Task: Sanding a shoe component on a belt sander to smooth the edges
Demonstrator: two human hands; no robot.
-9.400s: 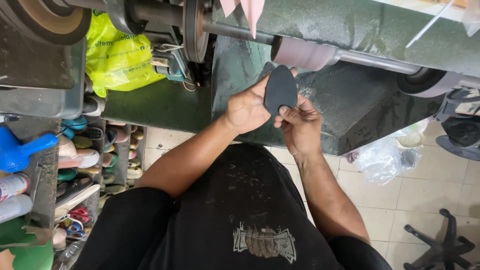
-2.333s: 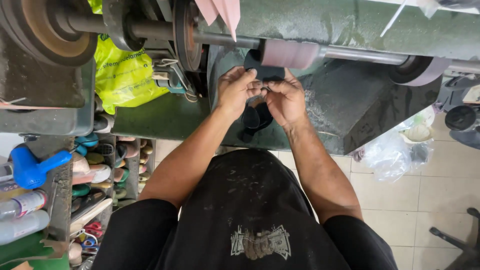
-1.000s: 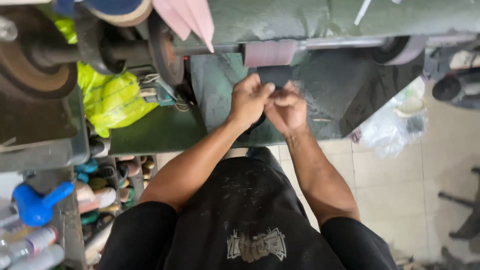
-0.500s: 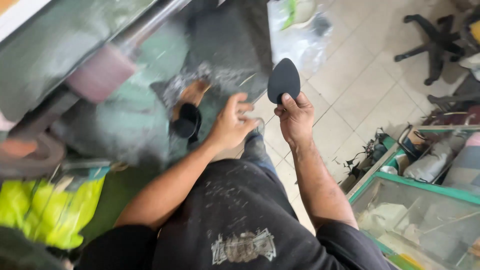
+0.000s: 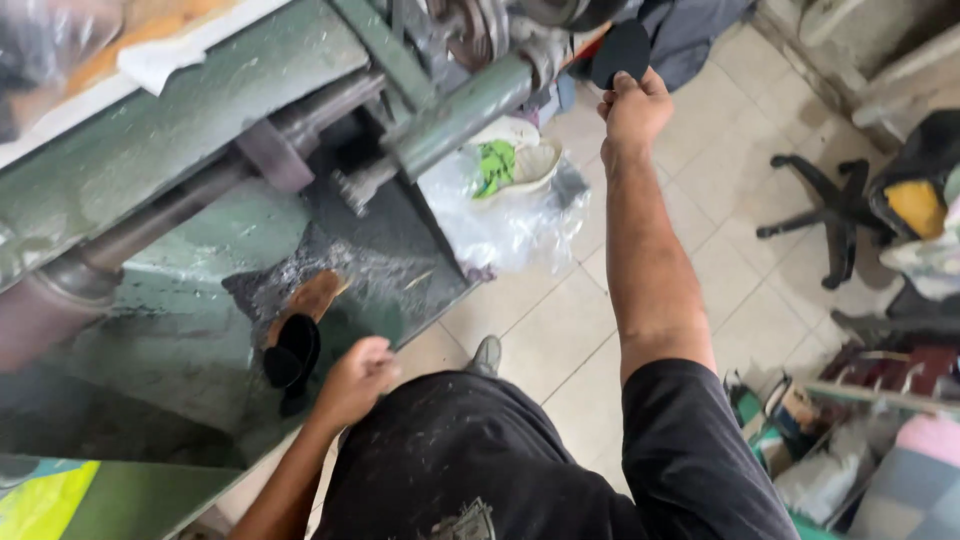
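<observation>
The person is sitting in a dark, dust-speckled apron (image 5: pixel 480 470) at the front of a green finishing machine (image 5: pixel 180 300), looking down over the lap.

The left hand (image 5: pixel 358 378) is resting low, just above the knee, with its fingers curled loosely inward and holding nothing. It is lying just beside a black shoe (image 5: pixel 290 355) that is propped against the dark, dust-covered front face of the machine; whether the hand is touching the shoe cannot be told. A tan sole piece (image 5: pixel 312 297) is showing directly above the black shoe, against the same face.

A grey shoe toe (image 5: pixel 487 352) is showing on the tiled floor (image 5: pixel 540 330) between the apron and the machine base.

Farther out, a clear plastic bag (image 5: pixel 510 215) holding pale and green scraps is sitting on the floor at the right end of the machine, beneath the green shaft housing (image 5: pixel 465 105).

The right arm is extending fully forward and upward. The right hand (image 5: pixel 634 110) is closed, pinching a flat black sole piece (image 5: pixel 620 52) at its lower edge between thumb and fingers. The piece is standing upright above the hand, near the far right end of the machine shaft.

The two hands are well apart. At the right edge of the view, a black swivel-chair base (image 5: pixel 825 215) is standing on the tiles.
</observation>
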